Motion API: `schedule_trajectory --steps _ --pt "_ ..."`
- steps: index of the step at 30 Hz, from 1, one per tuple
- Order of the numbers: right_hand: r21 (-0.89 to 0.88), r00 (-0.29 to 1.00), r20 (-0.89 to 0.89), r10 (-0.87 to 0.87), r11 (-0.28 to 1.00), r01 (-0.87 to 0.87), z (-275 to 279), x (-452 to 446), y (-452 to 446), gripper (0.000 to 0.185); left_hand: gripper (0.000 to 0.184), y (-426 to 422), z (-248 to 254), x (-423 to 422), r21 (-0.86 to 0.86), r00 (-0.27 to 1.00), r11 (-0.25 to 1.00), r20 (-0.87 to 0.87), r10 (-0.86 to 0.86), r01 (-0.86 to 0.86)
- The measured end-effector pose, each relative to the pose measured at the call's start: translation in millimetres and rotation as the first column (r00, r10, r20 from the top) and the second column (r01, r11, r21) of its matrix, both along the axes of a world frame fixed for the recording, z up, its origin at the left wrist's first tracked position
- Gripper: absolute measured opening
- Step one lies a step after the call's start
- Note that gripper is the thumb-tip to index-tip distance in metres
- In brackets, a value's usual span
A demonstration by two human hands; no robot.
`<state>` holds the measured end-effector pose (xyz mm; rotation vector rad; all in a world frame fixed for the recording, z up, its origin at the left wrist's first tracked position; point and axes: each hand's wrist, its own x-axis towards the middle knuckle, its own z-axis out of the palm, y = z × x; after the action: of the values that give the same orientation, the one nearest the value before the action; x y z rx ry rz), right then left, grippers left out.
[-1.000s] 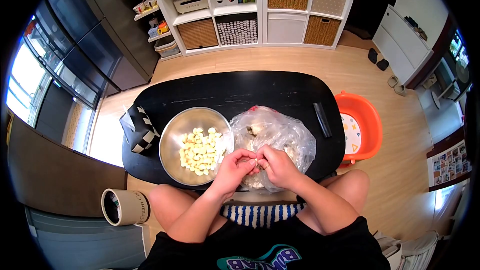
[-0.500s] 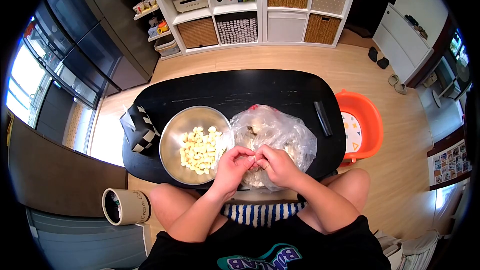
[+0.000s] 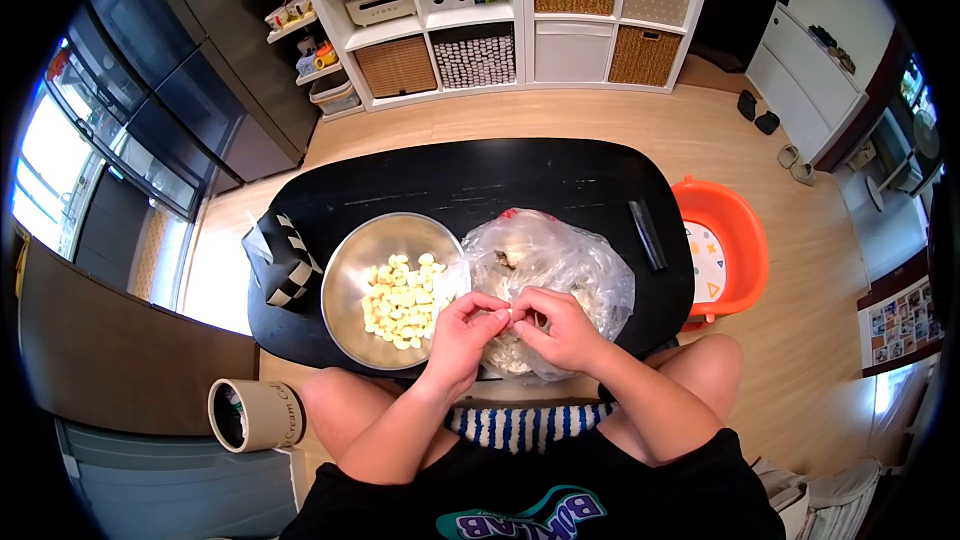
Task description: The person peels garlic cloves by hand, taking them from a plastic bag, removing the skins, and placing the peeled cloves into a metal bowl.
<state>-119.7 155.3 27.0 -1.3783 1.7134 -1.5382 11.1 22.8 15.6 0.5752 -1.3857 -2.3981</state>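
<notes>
My left hand [image 3: 466,338] and my right hand [image 3: 562,331] meet over the front of a clear plastic bag [image 3: 595,255]. Both are closed, fingertips pinched together around a small pale piece that looks like a garlic clove [image 3: 507,316], mostly hidden by the fingers. Inside the crumpled bag lie whitish garlic bulbs and papery skins, partly veiled by the plastic. Left of the bag, a round steel bowl [image 3: 345,285] holds many peeled cream-coloured garlic cloves [image 3: 398,300], heaped toward its right side. The bag's edge overlaps the bowl's right rim.
The black table [image 3: 450,175] carries a checkered tissue holder [image 3: 285,265] at left and a dark bar-shaped object [image 3: 646,236] at right. An orange tub [image 3: 745,240] stands beside the table on the floor. A beige bin [image 3: 270,414] is near my left knee.
My right hand's fingers have shifted slightly at the pinch, the thumb parting a little from the index finger. The left hand stays nearly still. The whole view has moved very slightly.
</notes>
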Motion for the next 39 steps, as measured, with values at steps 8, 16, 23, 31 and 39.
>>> schedule_trajectory --steps 8,16,23,31,39 --pt "0.024 0.992 -0.032 -0.125 0.992 0.126 -0.7 0.4 -1.4 0.011 0.017 0.5 0.5 -1.1 0.007 0.999 1.000 0.049 0.004 -0.005" --pt "-0.029 0.976 -0.166 -0.142 0.990 0.139 -6.2 -2.7 -1.0 0.013 0.018 1.4 -0.7 -1.7 -0.051 0.999 0.999 0.042 0.001 0.002" --pt "0.095 0.997 0.043 -0.062 0.994 0.058 -13.3 -8.6 -2.1 0.011 0.019 5.3 2.7 -2.1 -0.404 0.999 0.915 0.052 0.011 0.011" --pt "0.096 0.906 0.423 0.015 0.994 -0.061 -21.2 -13.8 -3.9 0.006 0.022 9.6 16.5 -3.7 -0.798 0.998 0.602 0.050 0.043 0.014" --pt "0.107 0.904 0.424 -0.058 0.994 0.013 -24.5 -8.2 -5.8 0.004 0.020 10.1 18.0 -5.0 -0.950 0.990 0.295 -0.061 0.127 -0.097"
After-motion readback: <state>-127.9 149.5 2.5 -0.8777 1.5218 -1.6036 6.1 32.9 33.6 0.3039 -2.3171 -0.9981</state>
